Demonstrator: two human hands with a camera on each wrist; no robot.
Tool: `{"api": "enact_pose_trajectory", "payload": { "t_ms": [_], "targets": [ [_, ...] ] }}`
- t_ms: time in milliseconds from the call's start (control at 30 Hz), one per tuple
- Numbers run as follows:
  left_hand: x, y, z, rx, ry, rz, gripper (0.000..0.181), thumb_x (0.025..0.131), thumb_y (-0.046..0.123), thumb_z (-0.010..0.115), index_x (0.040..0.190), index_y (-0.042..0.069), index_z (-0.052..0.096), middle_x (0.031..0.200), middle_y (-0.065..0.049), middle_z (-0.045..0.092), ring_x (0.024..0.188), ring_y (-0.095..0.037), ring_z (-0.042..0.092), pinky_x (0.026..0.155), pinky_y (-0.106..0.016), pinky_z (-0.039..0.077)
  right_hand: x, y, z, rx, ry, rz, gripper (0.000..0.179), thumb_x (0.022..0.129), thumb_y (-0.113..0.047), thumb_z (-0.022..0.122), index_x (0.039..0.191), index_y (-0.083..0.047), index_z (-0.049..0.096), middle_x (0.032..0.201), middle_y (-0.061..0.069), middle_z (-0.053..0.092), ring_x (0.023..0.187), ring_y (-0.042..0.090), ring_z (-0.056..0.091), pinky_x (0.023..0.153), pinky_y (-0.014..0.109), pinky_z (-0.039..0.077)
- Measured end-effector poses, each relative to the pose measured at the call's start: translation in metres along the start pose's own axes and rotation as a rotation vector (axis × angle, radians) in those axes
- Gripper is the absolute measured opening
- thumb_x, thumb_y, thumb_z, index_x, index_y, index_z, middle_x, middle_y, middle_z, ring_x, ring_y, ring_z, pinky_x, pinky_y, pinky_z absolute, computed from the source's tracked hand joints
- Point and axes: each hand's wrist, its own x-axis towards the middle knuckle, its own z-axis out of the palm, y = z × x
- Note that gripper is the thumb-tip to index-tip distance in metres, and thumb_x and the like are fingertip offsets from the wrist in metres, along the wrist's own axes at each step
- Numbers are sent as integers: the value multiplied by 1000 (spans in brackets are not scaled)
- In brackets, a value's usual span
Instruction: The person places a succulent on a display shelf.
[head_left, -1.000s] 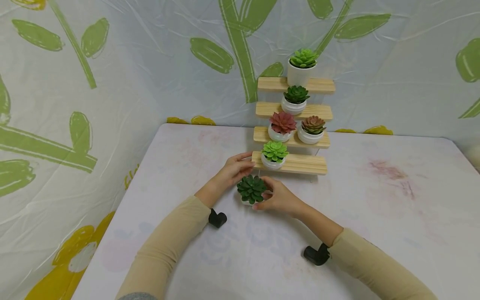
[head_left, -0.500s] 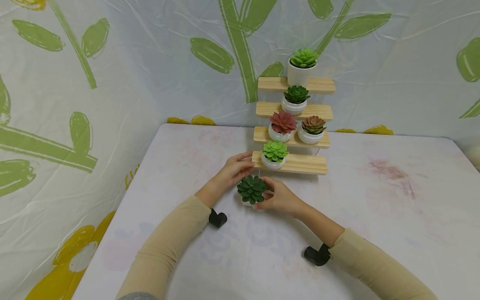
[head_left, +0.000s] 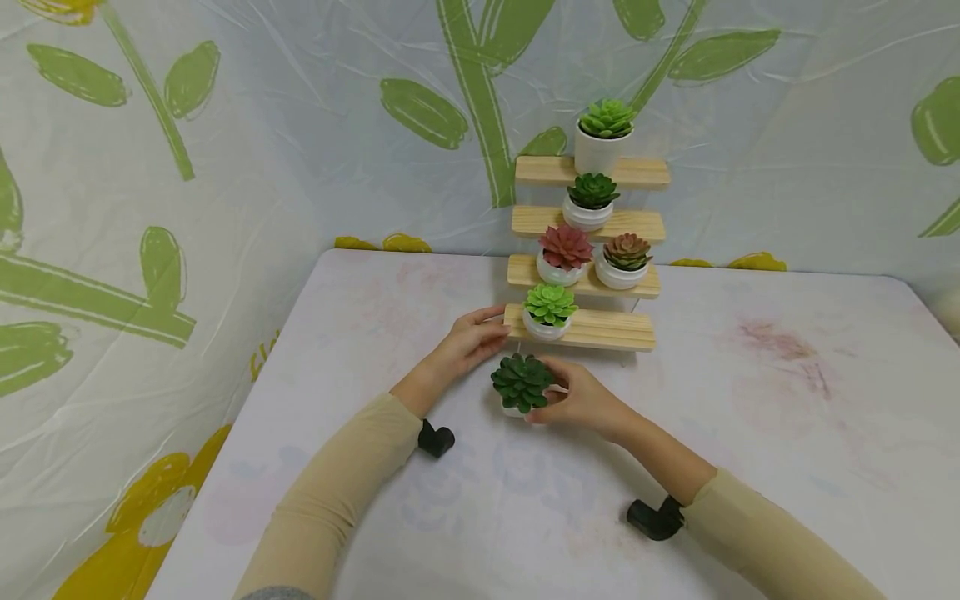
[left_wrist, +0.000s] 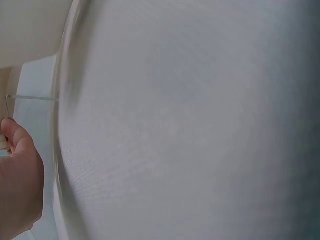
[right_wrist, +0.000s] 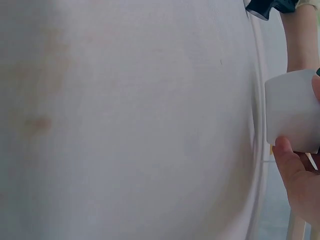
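Observation:
My right hand (head_left: 588, 404) holds a potted dark green succulent (head_left: 521, 381) in front of the stand's lowest shelf. Its plain white pot (right_wrist: 290, 110) is pinched between thumb and fingers in the right wrist view. My left hand (head_left: 465, 343) grips the left end of the bottom shelf (head_left: 611, 329) of a stepped wooden plant stand; in the left wrist view the hand (left_wrist: 20, 180) shows only at the left edge. A light green succulent (head_left: 551, 306) sits on that shelf, left of its middle.
Higher shelves carry a red succulent (head_left: 566, 248), a brownish-pink one (head_left: 627, 252), a dark green one (head_left: 592, 193) and a light green one (head_left: 607, 121) in a taller pot. A white cloth covers the table (head_left: 750, 433). A leaf-printed curtain (head_left: 322, 125) hangs behind.
My right hand has moved slightly to the right, carrying the dark green succulent with it. The left hand stays at the shelf end.

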Motion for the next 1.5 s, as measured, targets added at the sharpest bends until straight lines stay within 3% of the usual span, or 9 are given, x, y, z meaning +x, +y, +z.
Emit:
{"api": "enact_pose_trajectory", "payload": {
  "t_ms": [533, 800, 1000, 1233, 1500],
  "targets": [
    [2, -2, -1, -14, 12, 2, 51, 88, -12, 54, 136, 2, 46, 132, -19, 50, 85, -14, 56, 67, -20, 48, -33, 0, -38, 51, 48, 78, 77, 74, -5, 77, 138, 3, 36, 132, 22, 45, 117, 35, 49, 83, 30, 50],
    [2, -3, -1, -9, 4, 17, 51, 88, -12, 53, 137, 1, 45, 134, -18, 48, 81, -11, 56, 65, -19, 47, -43, -7, -59, 27, 98, 40, 73, 75, -2, 76, 136, 6, 36, 131, 21, 45, 111, 16, 54, 83, 27, 49],
    [3, -3, 0, -13, 4, 21, 51, 88, -13, 52, 137, 0, 44, 134, -19, 48, 81, -11, 56, 65, -19, 47, -44, -11, -72, -18, 158, 36, 71, 75, -3, 76, 134, 5, 38, 126, 11, 49, 104, 2, 54, 83, 22, 48],
    [3, -3, 0, -13, -1, 21, 51, 88, -12, 52, 137, 0, 44, 134, -19, 48, 81, -11, 56, 64, -19, 47, -38, -14, -85, -38, 187, 26, 73, 76, -5, 76, 137, 2, 36, 121, -3, 51, 105, 3, 53, 83, 20, 47],
    [4, -3, 0, -6, 6, 14, 51, 88, -12, 53, 137, 1, 44, 134, -19, 48, 81, -11, 56, 66, -19, 47, -29, -17, -93, -68, 196, 46, 70, 78, -8, 75, 137, 1, 37, 123, -1, 51, 106, 3, 51, 83, 20, 46]
  ]
}}
